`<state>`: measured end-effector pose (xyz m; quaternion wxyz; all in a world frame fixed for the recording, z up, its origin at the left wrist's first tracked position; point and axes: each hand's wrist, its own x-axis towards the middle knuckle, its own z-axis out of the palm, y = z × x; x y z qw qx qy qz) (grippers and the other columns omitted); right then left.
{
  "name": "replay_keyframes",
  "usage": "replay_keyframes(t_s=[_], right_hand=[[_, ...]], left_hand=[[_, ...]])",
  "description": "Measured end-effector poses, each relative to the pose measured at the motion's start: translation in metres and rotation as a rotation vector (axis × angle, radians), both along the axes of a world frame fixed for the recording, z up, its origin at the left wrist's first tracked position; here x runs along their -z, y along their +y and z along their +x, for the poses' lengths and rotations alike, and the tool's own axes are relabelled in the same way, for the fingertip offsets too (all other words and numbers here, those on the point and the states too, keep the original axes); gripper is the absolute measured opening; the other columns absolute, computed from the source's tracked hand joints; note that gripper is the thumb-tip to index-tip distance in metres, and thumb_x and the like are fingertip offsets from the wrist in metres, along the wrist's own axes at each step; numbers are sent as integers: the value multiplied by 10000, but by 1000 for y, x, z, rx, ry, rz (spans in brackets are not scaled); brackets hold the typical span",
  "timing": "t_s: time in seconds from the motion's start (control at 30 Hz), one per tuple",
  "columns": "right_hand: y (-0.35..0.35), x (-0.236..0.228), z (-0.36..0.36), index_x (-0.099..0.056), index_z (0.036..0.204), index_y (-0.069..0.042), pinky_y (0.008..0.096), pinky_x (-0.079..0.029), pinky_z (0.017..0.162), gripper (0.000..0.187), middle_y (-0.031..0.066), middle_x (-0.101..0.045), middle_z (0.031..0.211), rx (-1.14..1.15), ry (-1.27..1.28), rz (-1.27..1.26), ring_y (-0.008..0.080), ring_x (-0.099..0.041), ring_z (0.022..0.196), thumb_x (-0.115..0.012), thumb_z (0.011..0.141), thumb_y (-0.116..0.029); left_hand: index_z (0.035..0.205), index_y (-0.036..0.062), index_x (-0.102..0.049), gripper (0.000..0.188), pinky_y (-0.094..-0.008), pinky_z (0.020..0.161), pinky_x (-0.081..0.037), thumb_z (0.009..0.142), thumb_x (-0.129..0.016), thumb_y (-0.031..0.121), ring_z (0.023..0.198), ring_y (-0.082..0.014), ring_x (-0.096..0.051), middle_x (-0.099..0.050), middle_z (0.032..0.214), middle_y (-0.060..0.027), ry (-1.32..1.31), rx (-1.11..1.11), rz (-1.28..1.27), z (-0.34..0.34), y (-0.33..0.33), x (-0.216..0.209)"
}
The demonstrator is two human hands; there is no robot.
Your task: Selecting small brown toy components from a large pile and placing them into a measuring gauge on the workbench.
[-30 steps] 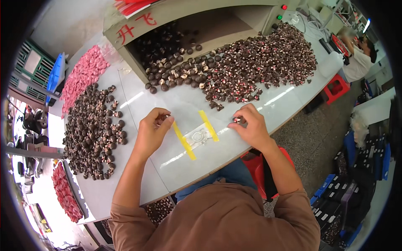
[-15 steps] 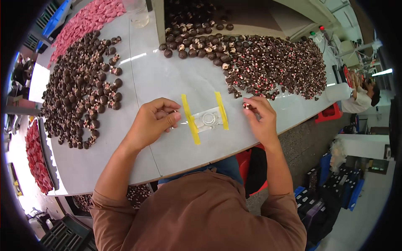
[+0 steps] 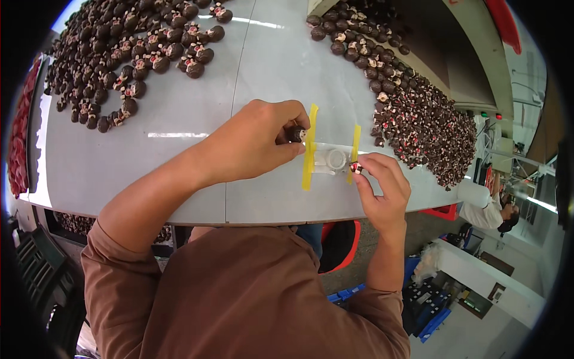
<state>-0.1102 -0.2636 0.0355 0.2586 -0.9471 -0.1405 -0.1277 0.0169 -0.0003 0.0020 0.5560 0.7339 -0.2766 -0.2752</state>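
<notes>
My left hand is closed on a dark brown ball-shaped piece with a pale patch, held by thumb and fingers at the left yellow tape strip. Between my hands a clear round ring sits on a clear film patch, which two tape strips border on the table. My right hand pinches a small dark piece with red and white parts, close to the ring's right side and over the lower end of the right tape strip.
Many round brown pieces with pale and red parts spread over the left of the white table. At the far right lie more round pieces and a heap of small ones, beside a grey housing. Another person sits beyond.
The view has shifted, with the left pile higher and the ring farther right. Both hands have come nearer the ring. The ball in my left hand now shows; before, only a small pale bit did.
</notes>
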Motion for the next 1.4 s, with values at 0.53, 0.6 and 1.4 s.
replay_keyframes(t_s=[0.53,0.6,1.4], right_hand=[[14,-5,11,-757,1078,6,384,-567,714,308,128,-718,1007,-87,25,-271,286,-700,853,-802,777,57],[15,-6,13,-758,1077,1,388,-563,705,312,126,-713,999,-102,22,-285,291,-694,844,-804,773,52],[38,-3,-8,-722,1053,23,366,-588,840,300,181,-746,1054,71,-33,278,300,-731,963,-820,773,65]], left_hand=[[1180,-14,-723,305,-357,763,-603,878,-760,-11,838,-250,-729,-733,997,-161,-180,-12,-66,-7,-3,17],[1171,-26,-710,300,-353,755,-604,878,-773,-7,840,-249,-735,-740,981,-162,-149,-35,-90,-8,-4,16],[1136,-1,-628,352,-241,757,-560,870,-857,29,934,-96,-682,-727,992,-52,224,265,6,-4,-8,-3]])
